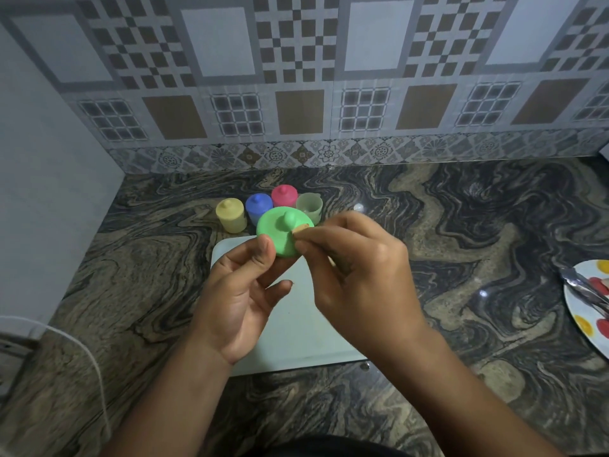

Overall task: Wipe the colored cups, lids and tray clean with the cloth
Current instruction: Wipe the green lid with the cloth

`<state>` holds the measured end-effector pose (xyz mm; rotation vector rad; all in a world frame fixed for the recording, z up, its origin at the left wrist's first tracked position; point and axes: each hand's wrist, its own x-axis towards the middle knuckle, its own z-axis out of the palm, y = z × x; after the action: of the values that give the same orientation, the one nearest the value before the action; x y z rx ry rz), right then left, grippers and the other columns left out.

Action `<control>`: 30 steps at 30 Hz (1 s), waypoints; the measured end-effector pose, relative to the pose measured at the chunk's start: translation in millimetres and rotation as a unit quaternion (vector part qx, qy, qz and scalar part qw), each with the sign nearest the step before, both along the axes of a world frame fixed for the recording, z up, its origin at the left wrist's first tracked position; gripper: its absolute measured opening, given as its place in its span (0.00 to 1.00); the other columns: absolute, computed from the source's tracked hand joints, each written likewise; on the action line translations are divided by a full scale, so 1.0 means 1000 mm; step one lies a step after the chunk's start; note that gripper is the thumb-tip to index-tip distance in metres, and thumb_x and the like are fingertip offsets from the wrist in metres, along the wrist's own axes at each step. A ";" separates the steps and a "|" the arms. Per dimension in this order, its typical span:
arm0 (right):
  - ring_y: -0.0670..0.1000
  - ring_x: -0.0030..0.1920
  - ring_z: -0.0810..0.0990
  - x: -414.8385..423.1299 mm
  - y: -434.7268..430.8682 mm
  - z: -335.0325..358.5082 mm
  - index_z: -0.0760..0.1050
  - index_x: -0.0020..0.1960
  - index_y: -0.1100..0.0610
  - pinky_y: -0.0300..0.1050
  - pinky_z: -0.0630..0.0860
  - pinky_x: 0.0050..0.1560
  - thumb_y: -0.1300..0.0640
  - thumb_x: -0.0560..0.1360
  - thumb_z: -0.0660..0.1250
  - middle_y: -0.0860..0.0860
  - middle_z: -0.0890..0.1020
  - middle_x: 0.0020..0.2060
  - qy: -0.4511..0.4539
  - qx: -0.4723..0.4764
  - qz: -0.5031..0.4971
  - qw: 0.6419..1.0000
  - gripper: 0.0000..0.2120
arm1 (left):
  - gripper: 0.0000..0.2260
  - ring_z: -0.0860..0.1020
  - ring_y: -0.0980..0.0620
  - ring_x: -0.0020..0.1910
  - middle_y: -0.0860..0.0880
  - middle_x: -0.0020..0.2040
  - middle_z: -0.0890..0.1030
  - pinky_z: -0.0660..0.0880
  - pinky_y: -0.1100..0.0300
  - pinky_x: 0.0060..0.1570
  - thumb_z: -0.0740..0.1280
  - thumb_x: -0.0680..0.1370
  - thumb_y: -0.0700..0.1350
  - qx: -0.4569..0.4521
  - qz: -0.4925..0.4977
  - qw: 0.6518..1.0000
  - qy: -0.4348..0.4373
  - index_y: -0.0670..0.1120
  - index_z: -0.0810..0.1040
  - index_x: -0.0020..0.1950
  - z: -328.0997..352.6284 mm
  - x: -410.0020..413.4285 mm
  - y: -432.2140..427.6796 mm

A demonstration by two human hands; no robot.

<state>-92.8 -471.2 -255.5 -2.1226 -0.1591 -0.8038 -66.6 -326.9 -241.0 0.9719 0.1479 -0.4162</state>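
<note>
Left of centre, a yellow cup (231,215) with its lid on stands by a blue cup (258,207), a pink cup (284,194) and an open pale green cup (309,206) on the marbled counter (461,225). At centre, over the white tray (296,324), the left hand (242,298) pinches the green lid (280,234) by its rim. The right hand (359,275) presses a small tan cloth (301,230), gripped in its fingertips, against the lid. A spotted plate (583,318) sits at the right edge.

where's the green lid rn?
Head view, centre: round green plastic lid pinched in left hand, above white tray, just before the lidless pale-green cup.
</note>
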 end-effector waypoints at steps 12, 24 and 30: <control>0.45 0.45 0.85 0.014 -0.017 0.008 0.86 0.55 0.51 0.46 0.81 0.45 0.57 0.80 0.72 0.47 0.87 0.44 0.094 0.207 0.024 0.973 0.06 | 0.11 0.80 0.62 0.32 0.55 0.39 0.84 0.65 0.72 0.21 0.66 0.74 0.50 -0.007 -0.016 0.999 0.035 0.50 0.87 0.43 0.002 -0.002 -0.006; 0.47 0.53 0.86 0.007 -0.013 -0.007 0.83 0.63 0.53 0.57 0.84 0.52 0.60 0.77 0.70 0.46 0.87 0.52 0.108 0.221 0.070 0.967 0.15 | 0.14 0.83 0.53 0.55 0.48 0.56 0.84 0.80 0.62 0.41 0.68 0.72 0.42 -0.001 -0.029 0.994 -0.101 0.49 0.85 0.55 -0.003 -0.006 -0.007; 0.46 0.28 0.75 0.002 -0.012 -0.006 0.86 0.58 0.53 0.54 0.78 0.29 0.60 0.77 0.71 0.44 0.84 0.32 0.074 0.209 0.062 0.973 0.11 | 0.10 0.84 0.56 0.42 0.49 0.45 0.86 0.69 0.67 0.23 0.65 0.75 0.45 0.022 0.013 0.999 -0.038 0.49 0.86 0.43 0.002 -0.006 -0.007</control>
<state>-91.1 -483.4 -261.6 -1.7451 -0.0382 -0.5459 -72.6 -333.5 -239.4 1.0263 0.1007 -0.3519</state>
